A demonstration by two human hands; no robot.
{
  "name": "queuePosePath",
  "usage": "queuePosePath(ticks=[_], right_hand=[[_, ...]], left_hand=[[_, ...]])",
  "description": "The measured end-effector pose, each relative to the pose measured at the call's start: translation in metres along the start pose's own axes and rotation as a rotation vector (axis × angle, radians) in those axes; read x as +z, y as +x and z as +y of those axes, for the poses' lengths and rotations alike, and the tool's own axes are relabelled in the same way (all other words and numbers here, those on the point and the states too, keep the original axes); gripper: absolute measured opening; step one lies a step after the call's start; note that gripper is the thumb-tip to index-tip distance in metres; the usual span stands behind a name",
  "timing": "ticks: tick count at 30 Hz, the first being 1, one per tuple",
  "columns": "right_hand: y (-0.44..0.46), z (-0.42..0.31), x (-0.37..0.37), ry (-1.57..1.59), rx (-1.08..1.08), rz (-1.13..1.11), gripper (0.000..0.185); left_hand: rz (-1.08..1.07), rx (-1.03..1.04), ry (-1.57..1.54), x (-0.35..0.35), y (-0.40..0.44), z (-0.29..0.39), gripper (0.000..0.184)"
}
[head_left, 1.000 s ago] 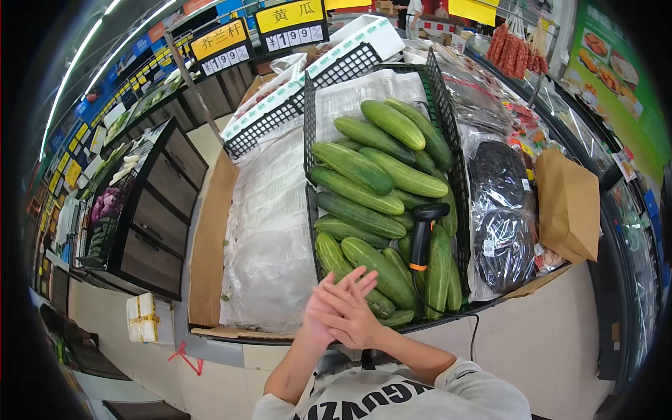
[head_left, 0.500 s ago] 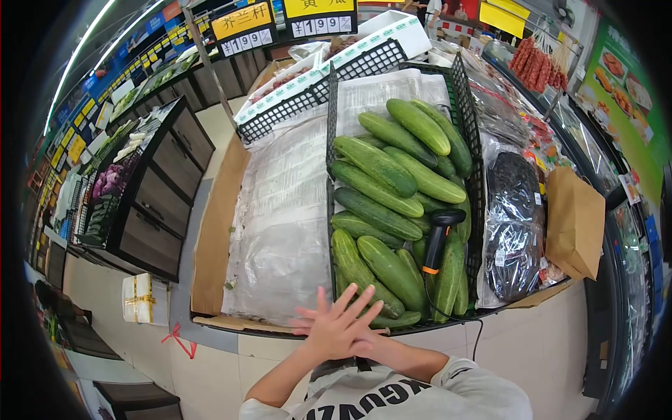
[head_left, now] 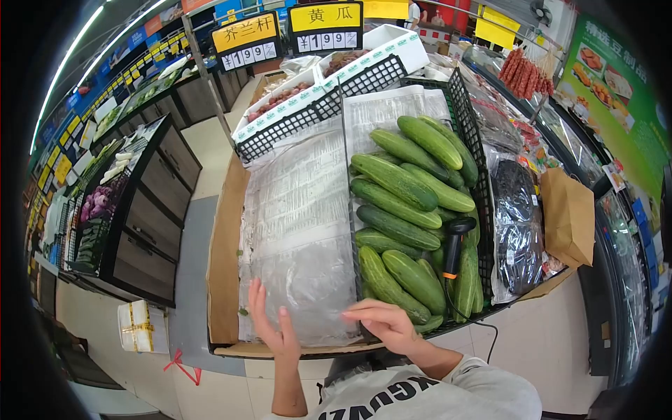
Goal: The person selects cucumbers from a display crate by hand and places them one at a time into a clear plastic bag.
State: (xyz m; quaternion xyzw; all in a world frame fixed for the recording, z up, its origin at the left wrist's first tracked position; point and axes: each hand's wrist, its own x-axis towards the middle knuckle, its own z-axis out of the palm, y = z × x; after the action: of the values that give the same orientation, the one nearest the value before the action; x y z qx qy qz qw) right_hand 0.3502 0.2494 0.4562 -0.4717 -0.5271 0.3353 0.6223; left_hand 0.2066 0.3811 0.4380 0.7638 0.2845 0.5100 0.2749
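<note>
My left hand (head_left: 278, 330) hovers over the front of the paper-lined section (head_left: 297, 217), fingers up and apart, with nothing in it. To its right, my right hand (head_left: 389, 326) reaches leftward with fingers stretched and slightly bent, also holding nothing; it is by the front corner of the cucumber bin. Green cucumbers (head_left: 395, 182) lie piled on paper in that black-sided bin. A black handheld scanner (head_left: 453, 248) with an orange band rests on the pile, its cable (head_left: 493, 343) running over the front edge.
Dark packaged goods (head_left: 518, 224) and a brown paper bag (head_left: 565, 217) stand right of the cucumbers. White foam boxes (head_left: 378, 50) and price signs (head_left: 325, 28) are behind. A taped white box (head_left: 140, 327) sits on the floor at left, near red ribbon (head_left: 183, 367).
My hands were crossed one over the other at the stand's front edge; now they are apart, left hand to the left and right hand to the right. The view has shifted slightly.
</note>
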Motion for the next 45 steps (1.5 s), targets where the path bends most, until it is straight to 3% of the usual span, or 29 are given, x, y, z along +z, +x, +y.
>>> queuePosePath(ticks=[1, 3, 8, 11, 18, 25, 28, 33, 36, 38, 42, 45], right_hand=[[0.006, 0.0, 0.007, -0.005, -0.001, 0.001, 0.03], [0.018, 0.0, 0.023, -0.346, -0.247, 0.087, 0.037], [0.027, 0.037, 0.07, -0.443, -0.411, -0.122, 0.056], [0.03, 0.051, 0.091, -0.272, -0.403, -0.227, 0.058], [0.025, 0.049, 0.099, -0.35, -0.271, -0.269, 0.057], [0.006, 0.05, 0.082, -0.211, -0.185, -0.25, 0.057], [-0.005, 0.054, 0.074, -0.177, -0.296, -0.12, 0.07], [-0.003, 0.049, 0.053, -0.114, -0.393, -0.044, 0.079], [-0.008, 0.045, 0.037, 0.028, -0.345, -0.03, 0.08], [-0.006, 0.036, 0.024, 0.127, -0.304, 0.0, 0.065], [-0.006, 0.019, 0.014, 0.119, -0.252, -0.051, 0.062], [0.003, 0.015, 0.01, -0.007, -0.258, -0.248, 0.059]], left_hand=[[0.019, -0.016, -0.074, 0.001, -0.001, -0.003, 0.039], [0.024, -0.082, -0.244, 0.005, -0.004, -0.003, 0.041], [-0.007, -0.277, -0.7, 0.012, -0.009, 0.001, 0.052], [0.169, -0.169, -0.829, 0.008, 0.008, -0.004, 0.054], [0.614, 0.088, -1.072, 0.004, 0.029, 0.008, 0.057], [0.612, 0.013, -0.886, 0.007, 0.013, 0.016, 0.056], [0.574, 0.003, -0.914, 0.037, -0.01, 0.025, 0.06], [0.198, 0.194, -0.601, 0.079, -0.037, 0.044, 0.06], [0.261, 0.172, -0.557, 0.086, -0.04, 0.047, 0.06], [0.315, 0.159, -0.516, 0.089, -0.039, 0.051, 0.059], [0.428, 0.135, -0.447, 0.093, -0.036, 0.058, 0.058], [0.509, 0.091, -0.382, 0.093, -0.033, 0.064, 0.057]])
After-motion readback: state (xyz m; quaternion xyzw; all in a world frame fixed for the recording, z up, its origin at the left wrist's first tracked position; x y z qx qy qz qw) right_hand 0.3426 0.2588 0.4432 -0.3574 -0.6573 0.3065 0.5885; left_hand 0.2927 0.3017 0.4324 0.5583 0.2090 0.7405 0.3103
